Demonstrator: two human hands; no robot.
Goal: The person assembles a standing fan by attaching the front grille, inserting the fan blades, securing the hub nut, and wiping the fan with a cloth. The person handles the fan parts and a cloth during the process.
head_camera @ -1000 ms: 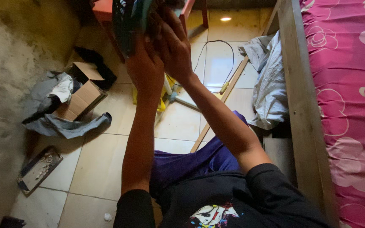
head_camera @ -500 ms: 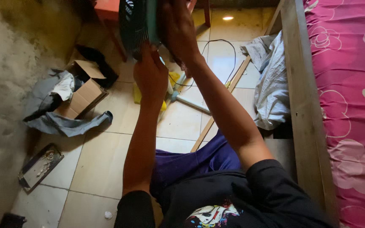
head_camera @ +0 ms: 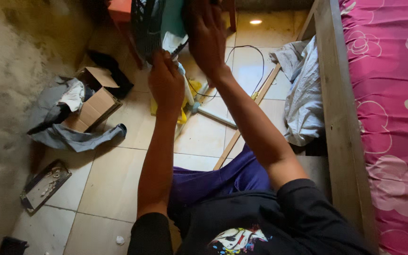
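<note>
I sit on a tiled floor and hold up a small fan with a dark grille [head_camera: 143, 29] and a teal body [head_camera: 174, 18] at the top of the view. My left hand [head_camera: 166, 84] is closed around the fan's pale lower part, just under the grille. My right hand [head_camera: 207, 37] wraps over the fan's back, its fingers hiding that side. A thin dark cord runs between the two hands. The fan's top is cut off by the frame edge.
A cardboard box [head_camera: 94, 106] and grey clothes [head_camera: 74, 138] lie at left, with a dirty tray [head_camera: 43, 187] nearer me. A wooden stick [head_camera: 244, 123], a black cable [head_camera: 249, 49] and a pale cloth [head_camera: 303, 101] lie by the bed frame [head_camera: 338, 123] with its pink sheet [head_camera: 395, 89].
The fan has tilted, and more of its teal body and pale underside shows. My left hand has dropped slightly below the grille; my right hand has shifted rightward over the back.
</note>
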